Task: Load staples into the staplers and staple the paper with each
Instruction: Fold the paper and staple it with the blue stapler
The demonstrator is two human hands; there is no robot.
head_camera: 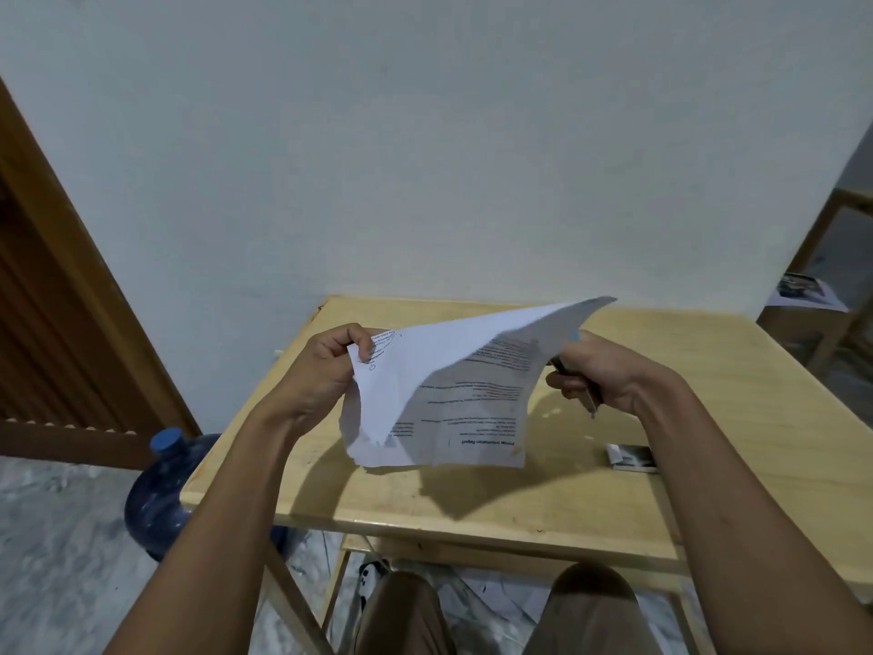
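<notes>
My left hand (326,366) pinches the left corner of a crumpled sheaf of printed white paper (449,394), lifted above the wooden table (708,465). My right hand (600,375) grips a dark stapler (578,385) with a metal underside, at the paper's right edge. The paper hides the stapler's front end. A small box of staples (632,458) lies on the table to the right, near my right forearm.
A blue water bottle (160,489) stands on the floor left of the table. A brown wooden door frame is at far left. At the right edge a wooden shelf unit (822,304) holds some papers. My knees are under the table's front edge.
</notes>
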